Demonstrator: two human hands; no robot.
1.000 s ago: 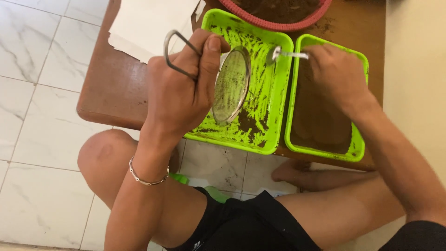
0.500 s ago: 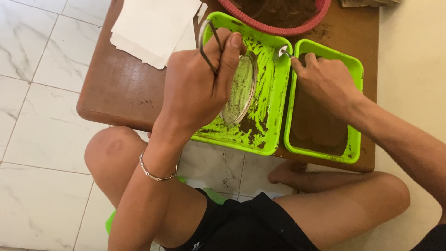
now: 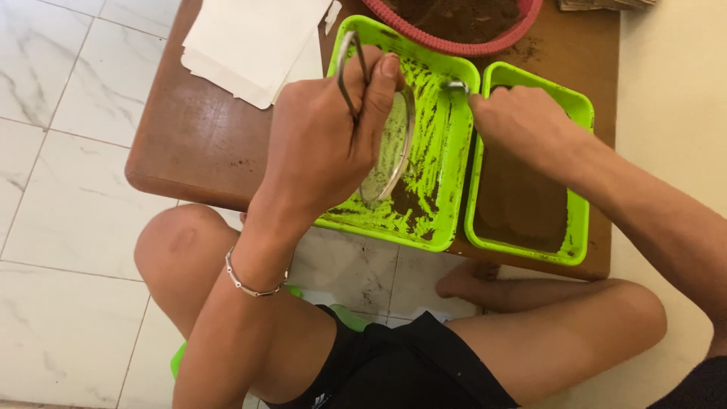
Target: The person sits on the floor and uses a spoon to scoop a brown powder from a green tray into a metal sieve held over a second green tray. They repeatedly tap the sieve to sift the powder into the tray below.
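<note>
My left hand point(image 3: 322, 144) grips the wire handle of a round metal sieve point(image 3: 390, 155), tilted on its edge over a bright green tray point(image 3: 447, 189) smeared with brown powder. My right hand point(image 3: 519, 121) is closed on a metal spoon point(image 3: 454, 86), its bowl at the far rim between the two trays. A second green tray point(image 3: 579, 151) to the right holds a flat layer of brown powder. Both trays rest on a low brown wooden table point(image 3: 204, 144).
A stack of white paper sheets point(image 3: 254, 42) lies at the table's far left. A red-rimmed bowl point(image 3: 454, 30) of brown powder stands behind the trays. My bare knees and a foot are below the table on white marble floor tiles point(image 3: 53, 113).
The view has shifted, so the table sits further right in the frame. My left hand has tipped the sieve more upright. My right hand with the spoon has moved left toward the trays' shared rim.
</note>
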